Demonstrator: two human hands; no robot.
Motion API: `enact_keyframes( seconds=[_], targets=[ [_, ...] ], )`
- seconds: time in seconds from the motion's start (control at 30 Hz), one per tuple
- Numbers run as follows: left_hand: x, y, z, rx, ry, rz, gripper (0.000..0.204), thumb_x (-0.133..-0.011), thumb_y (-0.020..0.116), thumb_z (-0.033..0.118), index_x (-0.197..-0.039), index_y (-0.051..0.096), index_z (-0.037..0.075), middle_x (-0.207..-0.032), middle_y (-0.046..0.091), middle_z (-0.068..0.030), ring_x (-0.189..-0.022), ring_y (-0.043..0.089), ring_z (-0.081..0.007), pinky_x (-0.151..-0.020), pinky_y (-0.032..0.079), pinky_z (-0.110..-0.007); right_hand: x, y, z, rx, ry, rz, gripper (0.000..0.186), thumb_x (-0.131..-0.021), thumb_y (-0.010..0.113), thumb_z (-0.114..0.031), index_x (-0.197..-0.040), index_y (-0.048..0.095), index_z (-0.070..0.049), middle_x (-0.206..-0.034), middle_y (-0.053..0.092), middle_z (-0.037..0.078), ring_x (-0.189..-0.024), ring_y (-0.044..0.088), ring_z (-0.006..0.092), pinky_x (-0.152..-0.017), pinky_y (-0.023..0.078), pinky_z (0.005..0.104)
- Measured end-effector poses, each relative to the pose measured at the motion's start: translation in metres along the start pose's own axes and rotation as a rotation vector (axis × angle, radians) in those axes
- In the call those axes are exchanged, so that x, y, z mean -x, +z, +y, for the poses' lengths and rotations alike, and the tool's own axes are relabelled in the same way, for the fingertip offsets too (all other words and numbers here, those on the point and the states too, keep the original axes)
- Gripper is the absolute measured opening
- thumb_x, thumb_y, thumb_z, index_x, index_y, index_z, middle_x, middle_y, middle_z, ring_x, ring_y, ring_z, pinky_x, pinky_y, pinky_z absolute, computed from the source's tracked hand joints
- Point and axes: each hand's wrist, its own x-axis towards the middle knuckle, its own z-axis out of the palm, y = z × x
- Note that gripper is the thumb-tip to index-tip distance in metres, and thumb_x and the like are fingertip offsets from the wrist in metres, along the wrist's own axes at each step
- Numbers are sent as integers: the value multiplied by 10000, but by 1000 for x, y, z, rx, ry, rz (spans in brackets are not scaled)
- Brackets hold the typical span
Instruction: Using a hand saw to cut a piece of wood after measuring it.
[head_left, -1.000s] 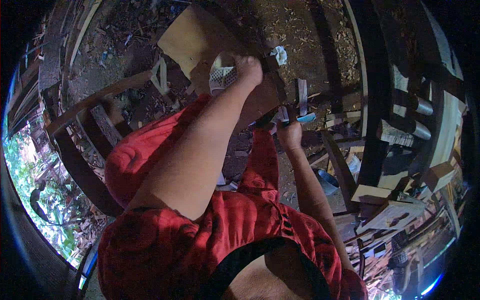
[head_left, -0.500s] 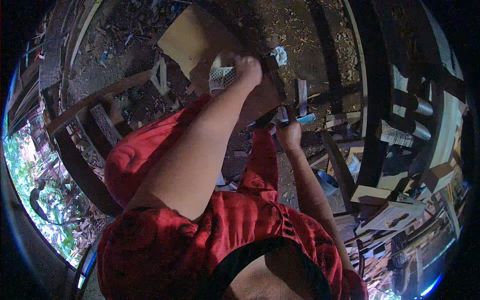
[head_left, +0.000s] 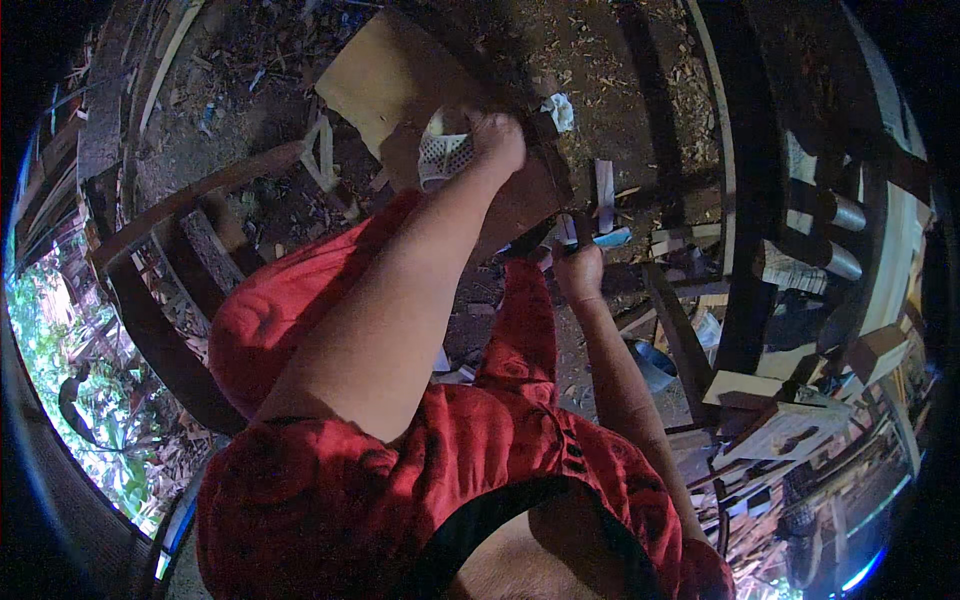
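Observation:
A brown wooden board (head_left: 385,80) lies slanted ahead of me, partly in bright light. On it rests a white perforated shoe (head_left: 445,158), at the end of my left trouser leg. My left hand (head_left: 497,143) is closed over the board just right of the shoe; its fingertips are in shadow, and what they hold is hidden. Near the board's lower right corner, my right hand (head_left: 578,268) is closed round a small pale rectangular piece (head_left: 567,229). Its kind cannot be made out.
A crumpled white scrap (head_left: 560,112) and a narrow wood strip (head_left: 605,196) lie right of the board. A dark bucket (head_left: 652,365) stands by my right forearm. Wooden beams (head_left: 715,130) and stacked offcuts (head_left: 790,430) fill the right; a curved timber frame (head_left: 205,190) is at left.

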Motion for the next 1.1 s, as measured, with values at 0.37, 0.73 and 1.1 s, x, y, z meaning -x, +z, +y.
enact_keyframes(
  seconds=[0.37, 0.73, 1.1],
  targets=[
    [-10, 29, -3, 22, -12, 163, 241, -707, 499, 151, -877, 640, 54, -916, 609, -138, -940, 552, -293, -937, 174, -637, -2, 11, 11, -30, 16, 33, 486, -695, 599, -130, -1160, 461, -107, -951, 583, 203, -880, 555, 385, -699, 466, 416],
    [-1, 7, -2, 32, 10, 102, 225, -693, 511, 155, -846, 648, 62, -875, 619, -127, -913, 561, -289, -935, 164, -640, -2, 9, 10, 28, 39, 0, 528, -694, 607, -146, -1193, 439, -120, -961, 579, 205, -873, 559, 378, -703, 468, 402],
    [-3, 16, -1, 50, -4, 145, 228, -676, 542, 159, -862, 639, 71, -909, 598, -135, -950, 538, -264, -945, 181, -611, -3, 11, 14, -92, -46, 46, 519, -689, 588, -92, -1185, 440, -55, -1079, 537, 207, -981, 519, 368, -791, 433, 389]
  ],
)
